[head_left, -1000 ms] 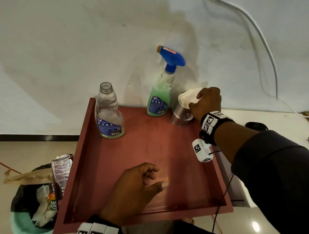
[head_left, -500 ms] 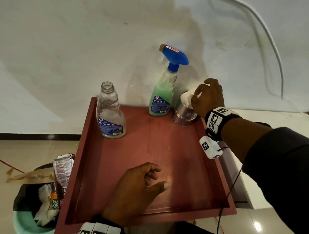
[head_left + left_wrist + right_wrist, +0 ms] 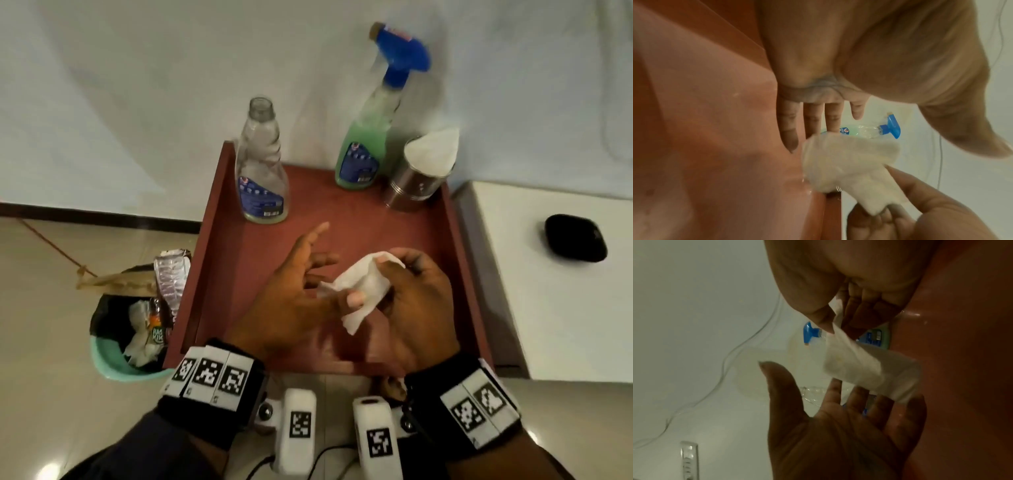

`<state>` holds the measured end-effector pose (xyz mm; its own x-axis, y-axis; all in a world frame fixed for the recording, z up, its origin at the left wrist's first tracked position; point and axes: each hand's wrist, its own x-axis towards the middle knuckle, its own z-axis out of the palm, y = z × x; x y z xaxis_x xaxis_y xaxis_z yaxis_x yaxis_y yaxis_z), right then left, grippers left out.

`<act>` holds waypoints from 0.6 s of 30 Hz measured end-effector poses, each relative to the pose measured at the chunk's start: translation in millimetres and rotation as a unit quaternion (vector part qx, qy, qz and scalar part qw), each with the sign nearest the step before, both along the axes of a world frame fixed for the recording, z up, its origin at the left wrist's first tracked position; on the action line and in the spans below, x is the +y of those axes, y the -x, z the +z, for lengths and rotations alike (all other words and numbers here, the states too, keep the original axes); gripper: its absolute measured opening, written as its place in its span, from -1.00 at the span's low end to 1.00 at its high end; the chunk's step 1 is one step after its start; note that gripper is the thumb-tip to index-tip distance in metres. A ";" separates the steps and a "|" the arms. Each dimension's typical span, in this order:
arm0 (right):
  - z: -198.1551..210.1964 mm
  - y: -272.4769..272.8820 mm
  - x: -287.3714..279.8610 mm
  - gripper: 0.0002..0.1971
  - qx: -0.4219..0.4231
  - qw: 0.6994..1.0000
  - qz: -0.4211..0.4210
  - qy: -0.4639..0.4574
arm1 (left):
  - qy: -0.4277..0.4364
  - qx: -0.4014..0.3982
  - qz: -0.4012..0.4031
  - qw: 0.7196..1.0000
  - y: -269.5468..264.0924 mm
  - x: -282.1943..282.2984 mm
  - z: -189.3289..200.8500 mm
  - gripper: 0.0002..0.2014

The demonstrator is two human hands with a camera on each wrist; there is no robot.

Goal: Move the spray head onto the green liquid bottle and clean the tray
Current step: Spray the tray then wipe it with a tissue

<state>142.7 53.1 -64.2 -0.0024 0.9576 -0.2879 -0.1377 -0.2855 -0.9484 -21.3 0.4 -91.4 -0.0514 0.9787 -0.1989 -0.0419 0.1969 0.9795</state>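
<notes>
The green liquid bottle (image 3: pixel 359 161) stands at the back of the red tray (image 3: pixel 342 212) with the blue spray head (image 3: pixel 402 51) on it. An uncapped clear bottle (image 3: pixel 260 171) stands at the tray's back left. Over the tray's middle my right hand (image 3: pixel 394 274) pinches a white tissue (image 3: pixel 359 284) between thumb and fingers. My left hand (image 3: pixel 318 270) is held beside it with straight, spread fingers (image 3: pixel 812 120), whose tips touch the tissue (image 3: pixel 863 366). The left thumb stands apart from the tissue in the right wrist view.
A metal cup (image 3: pixel 416 185) with more tissues stands at the tray's back right corner. A bin (image 3: pixel 130 329) full of rubbish sits on the floor left of the tray. To the right, a white counter (image 3: pixel 548 308) carries a black case (image 3: pixel 575 238).
My right hand pulled a tissue out of the metal cup and brought it to the tray's middle. My left hand lifted off the tray and opened next to the tissue.
</notes>
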 end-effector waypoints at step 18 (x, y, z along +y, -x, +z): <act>-45.0 -52.5 49.3 -0.83 -0.443 0.839 0.314 -0.015 | 0.122 0.258 0.042 0.958 -24.0 5.5 -32.0 -0.82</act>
<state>195.2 102.3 -109.2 -0.3077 0.8543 -0.4188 0.7945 -0.0115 -0.6071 2.7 5.9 -123.4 -0.2810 0.8944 -0.3479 0.4085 0.4395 0.8000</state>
